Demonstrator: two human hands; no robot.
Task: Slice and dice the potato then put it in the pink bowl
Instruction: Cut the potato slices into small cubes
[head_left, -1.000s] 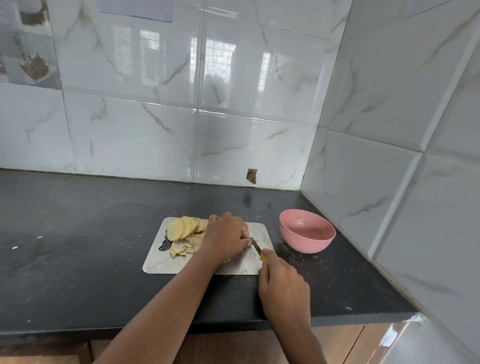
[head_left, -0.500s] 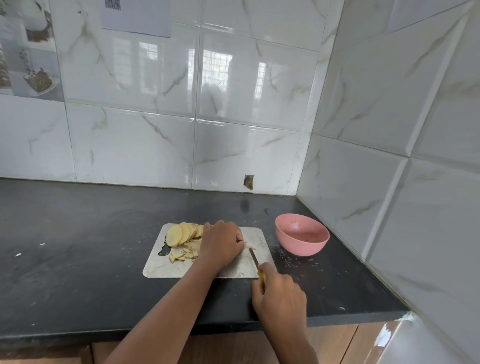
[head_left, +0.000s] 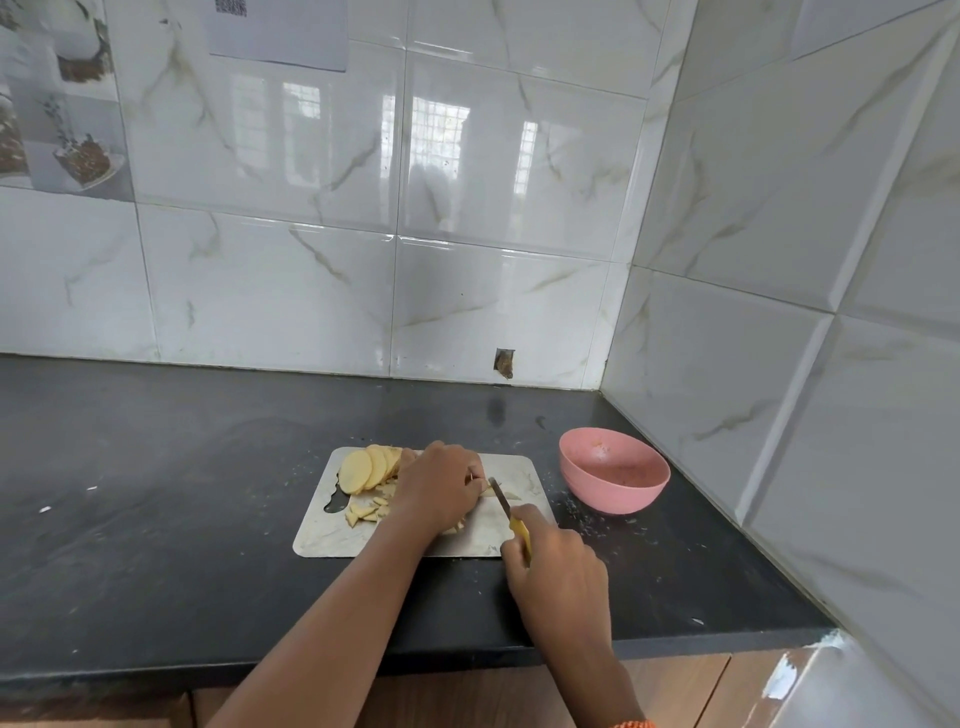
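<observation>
On a black stone countertop (white marble-look tiled walls behind), the right hand grips a yellow-handled knife; the left hand curls over pale potato pieces on a light rectangular cutting board.

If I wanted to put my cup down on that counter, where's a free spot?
Bare dark counter stretches left of the cutting board to the wall. Crowded: the board, with potato slices, both hands and the knife, and the corner holding the pink bowl.

We see a dark surface running into a tiled corner. On it lie a pale cutting board and, just right of it (not touching), a pink bowl. Small white crumbs dot the surface around them.
</observation>
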